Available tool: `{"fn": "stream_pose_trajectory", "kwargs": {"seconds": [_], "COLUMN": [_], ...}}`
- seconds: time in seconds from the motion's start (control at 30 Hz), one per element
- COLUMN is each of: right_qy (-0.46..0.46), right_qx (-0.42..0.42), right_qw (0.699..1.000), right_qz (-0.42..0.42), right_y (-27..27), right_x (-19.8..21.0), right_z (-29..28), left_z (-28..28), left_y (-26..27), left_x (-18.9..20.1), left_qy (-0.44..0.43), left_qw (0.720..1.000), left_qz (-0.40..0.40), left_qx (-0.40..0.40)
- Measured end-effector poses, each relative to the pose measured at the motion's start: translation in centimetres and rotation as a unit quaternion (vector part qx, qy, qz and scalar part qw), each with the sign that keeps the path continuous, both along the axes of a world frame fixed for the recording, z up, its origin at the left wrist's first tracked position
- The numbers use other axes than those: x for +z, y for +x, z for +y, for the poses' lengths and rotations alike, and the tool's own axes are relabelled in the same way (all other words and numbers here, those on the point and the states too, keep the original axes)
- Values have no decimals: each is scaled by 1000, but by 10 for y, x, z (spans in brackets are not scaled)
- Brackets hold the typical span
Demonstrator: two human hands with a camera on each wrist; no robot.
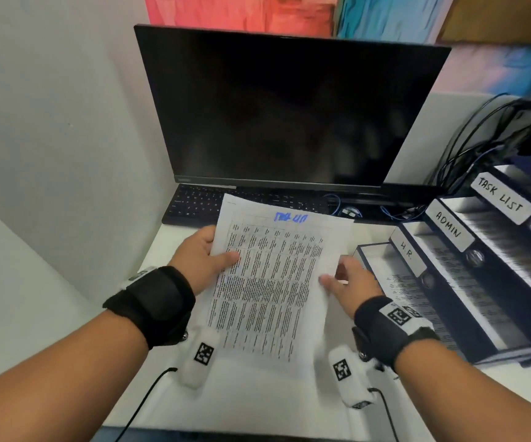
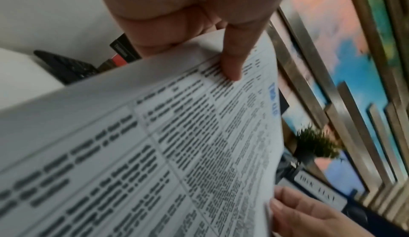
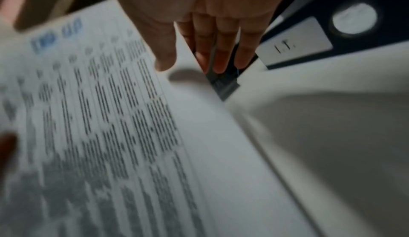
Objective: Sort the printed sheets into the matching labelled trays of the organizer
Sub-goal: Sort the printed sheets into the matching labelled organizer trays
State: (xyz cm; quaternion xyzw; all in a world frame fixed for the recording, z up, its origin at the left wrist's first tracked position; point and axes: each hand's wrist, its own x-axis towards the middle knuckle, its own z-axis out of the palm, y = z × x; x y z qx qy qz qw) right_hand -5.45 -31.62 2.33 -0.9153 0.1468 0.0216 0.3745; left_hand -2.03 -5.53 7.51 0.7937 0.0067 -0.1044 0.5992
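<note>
Paper in the air over the desk's middle: left hand (image 1: 205,261) pinches the sheet (image 1: 273,282) at its left edge, right hand (image 1: 348,283) pinches the right edge, nearer the organizer (image 1: 468,282) at the desk's right edge.

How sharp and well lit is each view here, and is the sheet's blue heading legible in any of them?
Head view: evenly lit, wide-angle bending, tray labels readable, sheet text and blue heading smeared. Left wrist view: bright, near text blurred, heading illegible. Right wrist view: dim, heavily blurred, thumb shadow on the sheet.
</note>
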Motion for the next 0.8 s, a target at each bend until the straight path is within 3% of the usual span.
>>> {"fn": "stream_pose_trajectory", "kwargs": {"seconds": [0.1,0.17,0.27,0.33,0.4,0.5,0.57,0.67,0.8], "right_qy": [-27,-64,-129,-141,-147,-147,-166,-216,-286], "right_qx": [-13,7,56,77,81,67,46,-5,-91], "right_qw": [997,993,985,981,978,977,975,969,951], "right_qz": [-76,-96,-104,-107,-122,-139,-139,-120,-67], "right_y": [0,-4,-11,-15,-17,-21,-21,-25,-41], "right_x": [29,47,65,71,76,88,98,119,145], "right_z": [-14,-19,-21,-21,-22,-29,-41,-76,-133], "left_z": [1,-1,-9,-21,-34,-48,-54,-63,-77], "left_y": [10,15,15,14,15,15,15,19,25], "left_x": [-1,-2,13,28,38,47,46,51,69], "left_qy": [15,130,285,400,482,452,402,281,192], "left_qw": [999,986,929,870,818,841,864,921,950], "left_qz": [-11,-75,-229,-288,-287,-210,-218,-222,-233], "left_qx": [28,70,64,-19,-122,-208,-212,-152,-79]}}
